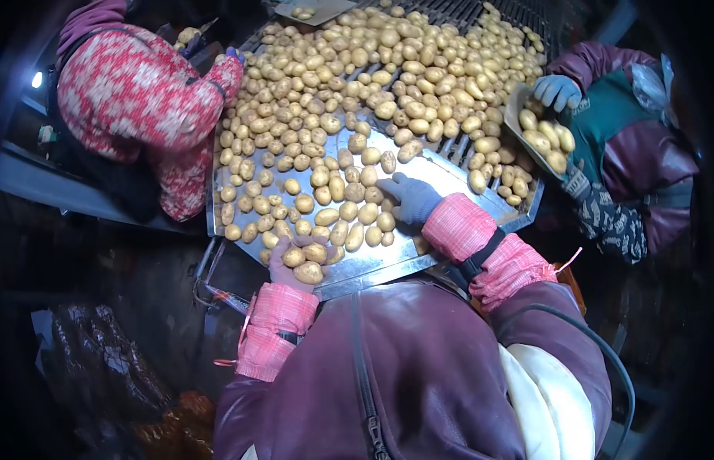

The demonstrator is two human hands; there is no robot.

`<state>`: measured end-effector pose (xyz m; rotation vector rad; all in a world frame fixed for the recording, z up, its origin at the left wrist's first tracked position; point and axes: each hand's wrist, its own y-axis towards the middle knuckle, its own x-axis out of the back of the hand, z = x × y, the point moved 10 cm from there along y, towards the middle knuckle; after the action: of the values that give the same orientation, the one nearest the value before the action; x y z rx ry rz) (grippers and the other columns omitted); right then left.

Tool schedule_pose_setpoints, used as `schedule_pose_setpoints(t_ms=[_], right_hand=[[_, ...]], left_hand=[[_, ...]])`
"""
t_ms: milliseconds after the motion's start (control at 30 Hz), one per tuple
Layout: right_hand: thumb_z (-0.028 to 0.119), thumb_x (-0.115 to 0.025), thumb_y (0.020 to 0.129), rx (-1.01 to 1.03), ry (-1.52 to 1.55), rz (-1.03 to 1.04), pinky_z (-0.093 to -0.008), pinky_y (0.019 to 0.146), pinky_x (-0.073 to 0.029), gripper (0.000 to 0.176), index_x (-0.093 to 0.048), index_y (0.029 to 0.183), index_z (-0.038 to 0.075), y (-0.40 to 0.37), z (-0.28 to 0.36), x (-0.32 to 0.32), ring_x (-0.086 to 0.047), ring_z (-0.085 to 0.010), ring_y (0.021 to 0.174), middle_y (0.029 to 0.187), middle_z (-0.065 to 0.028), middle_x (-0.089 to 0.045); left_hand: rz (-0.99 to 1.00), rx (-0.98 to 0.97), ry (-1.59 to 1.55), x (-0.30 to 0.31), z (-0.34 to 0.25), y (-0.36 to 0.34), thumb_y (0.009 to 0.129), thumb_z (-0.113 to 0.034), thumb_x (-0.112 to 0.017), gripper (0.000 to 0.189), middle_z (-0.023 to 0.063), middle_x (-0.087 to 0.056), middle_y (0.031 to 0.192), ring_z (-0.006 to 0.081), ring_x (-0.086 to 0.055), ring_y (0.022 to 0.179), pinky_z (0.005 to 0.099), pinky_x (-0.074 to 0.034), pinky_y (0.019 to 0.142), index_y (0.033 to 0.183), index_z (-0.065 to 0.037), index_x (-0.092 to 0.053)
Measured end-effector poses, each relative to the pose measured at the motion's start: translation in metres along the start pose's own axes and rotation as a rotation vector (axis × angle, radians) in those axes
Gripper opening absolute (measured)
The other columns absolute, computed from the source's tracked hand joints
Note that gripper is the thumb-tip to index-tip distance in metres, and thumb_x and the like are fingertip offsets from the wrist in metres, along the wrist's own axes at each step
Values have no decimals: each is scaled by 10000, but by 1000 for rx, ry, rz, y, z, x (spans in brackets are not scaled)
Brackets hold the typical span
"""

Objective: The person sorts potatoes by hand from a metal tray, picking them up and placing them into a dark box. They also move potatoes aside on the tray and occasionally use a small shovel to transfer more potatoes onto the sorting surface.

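My left hand [280,270], in a pale purple glove, is cupped around a few potatoes [309,271] at the near left edge of the metal table [372,270]. My right hand [415,201], in a blue-grey glove, reaches over the bare shiny metal with its fingers stretched out to the left. Its fingertips are right beside the loose potatoes [370,176] in the middle. No potato shows in the right palm, which faces down. Pink cuffs cover both my wrists.
A large pile of potatoes [357,50] covers the dark slatted conveyor [518,15] at the back. At the right, a co-worker's gloved hand [556,92] is at a scoop [518,115] with several potatoes. Another person in a red patterned sleeve [142,92] stands at the left.
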<state>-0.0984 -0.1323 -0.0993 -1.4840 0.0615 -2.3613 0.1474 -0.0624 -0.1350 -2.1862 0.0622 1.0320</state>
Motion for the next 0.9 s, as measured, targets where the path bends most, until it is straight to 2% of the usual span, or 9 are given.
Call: schedule_pose_setpoints(t_ms=[100, 200, 300, 500, 600, 767, 800, 833, 900], right_hand=[[296, -604, 832, 73, 150, -160, -456, 917, -475, 455, -573, 1269, 175, 29, 6, 31, -590, -368, 1083, 1104, -149, -608], [272, -586, 846, 159, -204, -400, -458, 831, -482, 303, -640, 1134, 195, 69, 7, 41, -589, -335, 1032, 1032, -113, -637], [253, -580, 853, 133, -390, -278, -454, 824, -481, 279, -633, 1119, 189, 104, 12, 20, -581, -324, 1024, 1011, -104, -632], [265, -556, 883, 109, -301, -173, -450, 828, -485, 242, -617, 1106, 193, 77, 23, 9, -577, -311, 1008, 1024, -97, -639], [305, -545, 902, 233, -298, -71, -449, 835, -488, 254, -619, 1127, 213, 56, 36, -13, -576, -291, 1025, 1034, -65, -648], [311, -572, 882, 91, -81, -246, -456, 780, -497, 207, -657, 1018, 180, 61, 49, 41, -603, -313, 914, 915, -82, -657], [290, -583, 869, 257, -50, -508, -469, 782, -491, 212, -648, 1033, 173, 76, 43, 43, -603, -327, 920, 920, -88, -658], [273, -584, 861, 311, -95, -565, -474, 804, -493, 246, -635, 1075, 164, 90, 47, 49, -606, -341, 950, 952, -104, -654], [272, -577, 863, 171, -132, -260, -490, 850, -498, 327, -602, 1175, 176, 127, 46, 43, -620, -353, 1017, 1094, -146, -643]], left_hand=[[12, 24, 55, -4, 3, -6, 991, -488, -355, 529, 173, -653, 1070, 390, -679, 982, 395, -533, 554, 973, -30, -618], [-4, -18, 63, 0, 2, -6, 1002, -456, -348, 480, 180, -654, 1054, 387, -681, 973, 386, -535, 547, 908, -56, -597], [-93, 11, 8, -3, 1, -11, 1003, -451, -354, 474, 187, -653, 1023, 378, -689, 935, 360, -530, 522, 876, -54, -578], [-73, -12, 91, -6, -1, -10, 1028, -438, -285, 550, 185, -675, 962, 352, -705, 864, 333, -536, 525, 963, 9, -599], [-107, -50, 160, -6, -5, -12, 1038, -435, -245, 584, 186, -687, 904, 328, -712, 827, 325, -540, 527, 990, 27, -599], [-76, -28, 129, -5, -6, -9, 1032, -467, -243, 611, 185, -690, 848, 304, -709, 792, 308, -526, 516, 978, 19, -609], [-76, -22, 135, -5, -6, -9, 1030, -473, -246, 614, 185, -691, 846, 302, -706, 785, 306, -522, 514, 970, 15, -612], [-77, -15, 139, -6, -5, -10, 1028, -480, -249, 616, 186, -691, 845, 300, -704, 778, 304, -519, 512, 963, 12, -615], [-118, -16, 122, -9, -4, -12, 1022, -490, -257, 619, 190, -692, 852, 298, -697, 763, 298, -517, 513, 949, 7, -618]])
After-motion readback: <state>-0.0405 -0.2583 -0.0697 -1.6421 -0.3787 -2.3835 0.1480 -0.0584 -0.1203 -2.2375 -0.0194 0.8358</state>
